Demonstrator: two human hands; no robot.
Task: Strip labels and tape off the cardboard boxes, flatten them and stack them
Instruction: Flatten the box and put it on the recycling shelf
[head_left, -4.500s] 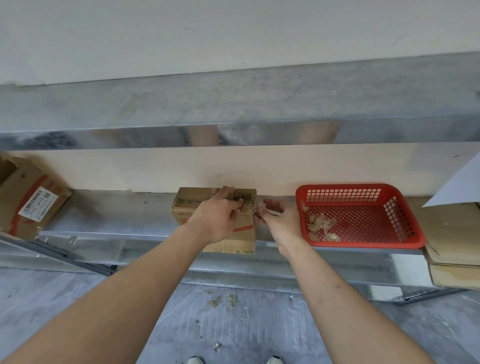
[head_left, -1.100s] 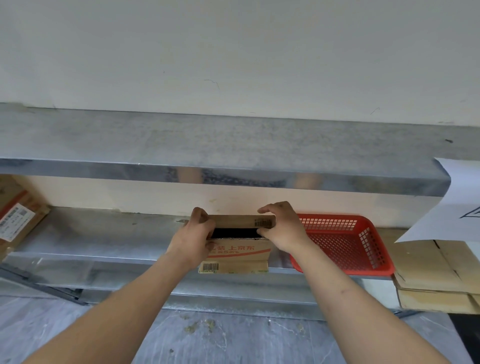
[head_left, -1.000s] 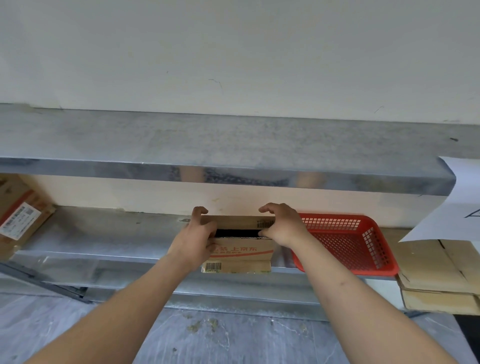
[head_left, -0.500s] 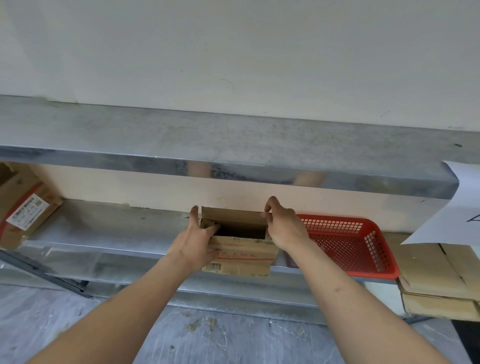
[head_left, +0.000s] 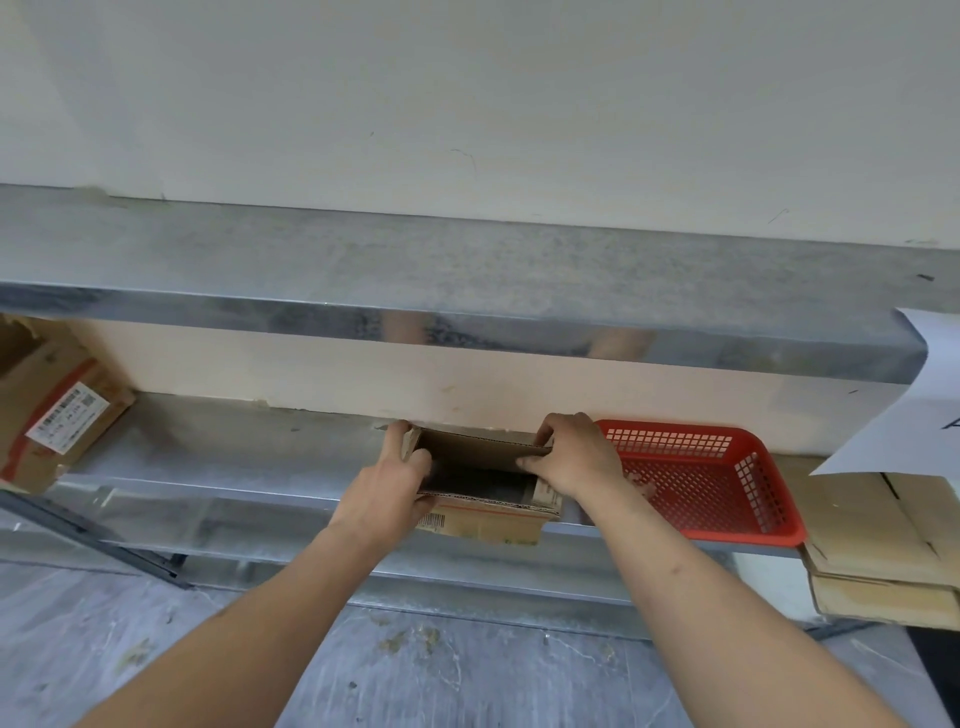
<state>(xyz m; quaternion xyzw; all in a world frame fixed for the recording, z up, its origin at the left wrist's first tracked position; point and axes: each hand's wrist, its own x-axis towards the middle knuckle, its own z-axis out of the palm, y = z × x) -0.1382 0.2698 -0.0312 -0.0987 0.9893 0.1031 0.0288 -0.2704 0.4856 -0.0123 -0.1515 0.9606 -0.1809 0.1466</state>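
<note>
Pulling the box (head_left: 485, 486) open, both hands grip its ends: the left hand (head_left: 387, 486) curls over the left edge, the right hand (head_left: 569, 460) pinches the right. Half a second ago its mouth gaped less; now the dark inside shows wide. It sits on the shelf (head_left: 234, 452) beside the basket (head_left: 727, 483), apparently unsealed and ready for flattening.
</note>
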